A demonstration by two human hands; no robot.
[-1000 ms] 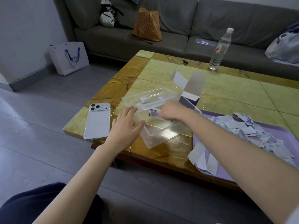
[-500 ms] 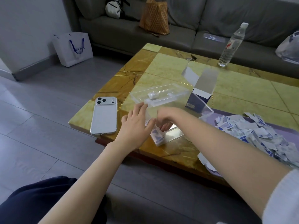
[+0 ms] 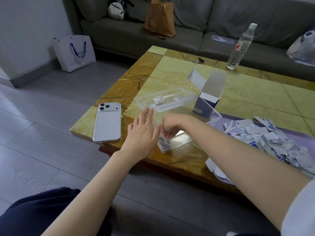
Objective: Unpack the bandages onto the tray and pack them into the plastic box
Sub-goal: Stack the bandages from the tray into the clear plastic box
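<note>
Now, on the marble table (image 3: 170,79), the purple tray (image 3: 306,134) at the right holds the big loose heap of bandages (image 3: 265,138), so unpacking looks done. The clear plastic box (image 3: 184,139) sits at the near edge, its lid (image 3: 163,101) behind it and the empty carton (image 3: 206,106) beyond. A second ago the right hand (image 3: 172,123) carried a bandage above the box; now it reaches inside, fingers curled down onto a small stack (image 3: 164,144) standing at the box's near-left end. Whether it pinches or has let go cannot be told. The left hand (image 3: 143,133), fingers straight, presses flat against the box's left wall. Packing has barely started.
</note>
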